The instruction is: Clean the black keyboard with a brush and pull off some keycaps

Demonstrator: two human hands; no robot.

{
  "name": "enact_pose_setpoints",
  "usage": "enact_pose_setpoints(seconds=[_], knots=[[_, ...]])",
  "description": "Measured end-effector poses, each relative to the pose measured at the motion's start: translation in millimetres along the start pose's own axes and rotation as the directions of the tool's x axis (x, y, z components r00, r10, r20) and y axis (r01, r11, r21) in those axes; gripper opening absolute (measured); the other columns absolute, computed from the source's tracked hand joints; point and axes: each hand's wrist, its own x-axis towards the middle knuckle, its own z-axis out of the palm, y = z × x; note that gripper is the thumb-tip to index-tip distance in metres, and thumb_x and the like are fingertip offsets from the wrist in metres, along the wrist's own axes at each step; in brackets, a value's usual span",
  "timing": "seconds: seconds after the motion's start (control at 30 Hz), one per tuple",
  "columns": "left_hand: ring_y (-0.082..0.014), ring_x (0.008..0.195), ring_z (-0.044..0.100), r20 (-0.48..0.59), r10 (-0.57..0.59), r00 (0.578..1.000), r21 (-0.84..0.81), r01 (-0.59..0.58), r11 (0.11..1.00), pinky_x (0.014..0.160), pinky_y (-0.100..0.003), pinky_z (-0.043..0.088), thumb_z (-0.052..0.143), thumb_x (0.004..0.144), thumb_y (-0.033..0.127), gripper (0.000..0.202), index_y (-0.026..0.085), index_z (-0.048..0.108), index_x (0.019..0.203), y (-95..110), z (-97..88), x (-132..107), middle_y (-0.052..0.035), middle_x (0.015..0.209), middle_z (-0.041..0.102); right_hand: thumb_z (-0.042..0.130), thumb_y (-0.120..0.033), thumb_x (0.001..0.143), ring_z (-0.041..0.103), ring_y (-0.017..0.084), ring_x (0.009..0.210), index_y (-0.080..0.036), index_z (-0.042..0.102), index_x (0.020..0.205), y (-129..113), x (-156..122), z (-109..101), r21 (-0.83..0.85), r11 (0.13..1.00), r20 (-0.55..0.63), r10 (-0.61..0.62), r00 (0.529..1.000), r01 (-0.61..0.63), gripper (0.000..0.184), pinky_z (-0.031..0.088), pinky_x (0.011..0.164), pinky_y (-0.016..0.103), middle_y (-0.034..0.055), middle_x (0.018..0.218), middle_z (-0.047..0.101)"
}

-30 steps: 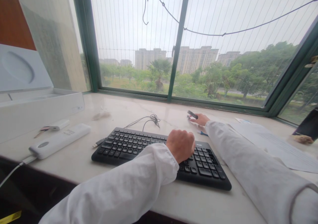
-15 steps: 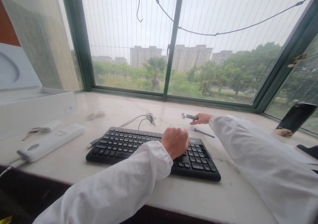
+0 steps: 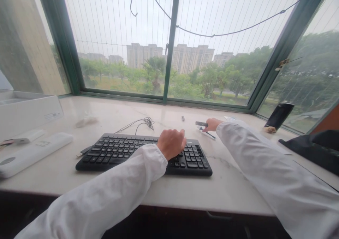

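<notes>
Head view: my left fingers (image 3: 173,140) curl over the keyboard (image 3: 111,152), any grip hidden, while at two o'clock from them my right fingers (image 3: 210,125) pinch a dark tool (image 3: 200,123), best kept level, clear of the thin blue rod (image 3: 211,135) beside it.

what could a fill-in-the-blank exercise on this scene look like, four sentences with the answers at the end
1. The left hand is over a black ____.
2. The right hand, holding a slim dark tool, belongs to an arm in a sleeve coloured ____.
3. The window frame is coloured ____.
4. As the person sees it, the coiled cable lies to the ____ of the slim dark tool.

Missing words: keyboard; white; green; left
</notes>
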Motion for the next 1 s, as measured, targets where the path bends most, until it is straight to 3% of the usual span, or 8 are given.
enact_pose_setpoints(seconds=[0.2,0.37,0.47,0.5,0.6,0.67,0.8,1.0], knots=[[-0.0292,0.072,0.07,0.0,-0.011,1.0,0.005,0.011,1.0,0.061,-0.035,0.049,0.043,0.094,0.036,0.03,0.016,0.066,0.094,-1.7,1.2,0.8,-0.0104,0.072,0.069,0.074,-0.046,0.073,0.065,0.031,0.094,-0.014,0.075,0.089,3.1,-15.5,5.1,0.153,0.984,-0.166,0.113,0.98,-0.088,0.035,0.046,0.076,0.035,0.0185,0.1,0.07],[-0.0273,0.067,0.069,0.005,0.029,1.0,-0.04,-0.029,0.999,0.06,-0.034,0.047,0.045,0.095,0.041,0.033,0.02,0.069,0.096,-0.1,4.0,0.2,-0.0085,0.07,0.07,0.049,-0.054,0.092,0.063,0.02,0.081,-0.022,0.071,0.085,-10.2,-49.3,2.2,0.414,0.902,-0.386,0.057,0.921,0.118,0.04,0.043,0.073,0.03,0.0057,0.083,0.068],[-0.0255,0.066,0.069,0.013,0.064,0.998,-0.103,-0.062,0.993,0.06,-0.032,0.046,0.045,0.095,0.046,0.036,0.021,0.07,0.097,4.0,4.6,-1.7,-0.0076,0.07,0.07,0.03,-0.065,0.095,0.052,0.014,0.06,-0.021,0.062,0.086,-28.0,-81.8,9.7,0.551,0.795,-0.482,0.054,0.875,0.254,0.056,0.039,0.058,0.026,0.0004,0.067,0.057],[-0.0252,0.066,0.069,0.014,0.084,0.996,-0.13,-0.081,0.988,0.059,-0.031,0.046,0.045,0.095,0.048,0.037,0.022,0.071,0.098,6.1,4.5,-2.7,-0.0071,0.07,0.071,0.026,-0.067,0.095,0.045,0.012,0.052,-0.021,0.058,0.084,-35.2,-93.7,13.1,0.614,0.727,-0.506,0.064,0.86,0.307,0.058,0.036,0.052,0.025,-0.0021,0.06,0.05],[-0.0257,0.07,0.07,0.017,0.157,0.987,-0.211,-0.15,0.966,0.06,-0.031,0.047,0.046,0.094,0.053,0.04,0.023,0.072,0.098,14.1,4.1,-6.5,-0.0061,0.073,0.073,0.057,-0.066,0.084,0.023,0.007,0.044,-0.022,0.044,0.069,-57.2,-128.0,21.6,0.858,0.031,-0.509,0.181,0.841,0.513,0.048,0.02,0.042,0.023,-0.0097,0.051,0.026],[-0.0267,0.073,0.071,0.032,0.205,0.978,-0.247,-0.19,0.95,0.062,-0.032,0.048,0.05,0.091,0.059,0.043,0.024,0.074,0.098,20.0,4.3,-9.1,-0.0063,0.076,0.074,0.07,-0.059,0.079,0.019,0.005,0.044,-0.021,0.044,0.068,-69.8,-146.0,24.1,0.832,-0.226,-0.469,0.199,0.861,0.506,0.047,0.015,0.041,0.021,-0.0107,0.052,0.024],[-0.026,0.074,0.071,0.082,0.27,0.959,-0.297,-0.235,0.925,0.066,-0.032,0.048,0.054,0.084,0.069,0.053,0.025,0.076,0.104,28.3,5.5,-12.3,-0.0064,0.078,0.076,0.076,-0.054,0.075,0.018,0.004,0.045,-0.02,0.046,0.068,-84.8,-166.0,25.8,0.831,-0.413,-0.339,0.153,0.928,0.372,0.046,0.015,0.04,0.02,-0.0106,0.054,0.026],[-0.0197,0.068,0.069,0.131,0.288,0.949,-0.352,-0.227,0.908,0.066,-0.028,0.047,0.059,0.083,0.065,0.049,0.027,0.077,0.107,32.3,6.7,-12.5,-0.0042,0.076,0.076,0.074,-0.057,0.075,0.022,0.005,0.045,-0.021,0.045,0.069,-88.6,-172.7,37.4,0.856,-0.432,-0.272,0.094,0.958,0.285,0.047,0.019,0.04,0.021,-0.0096,0.054,0.031]])
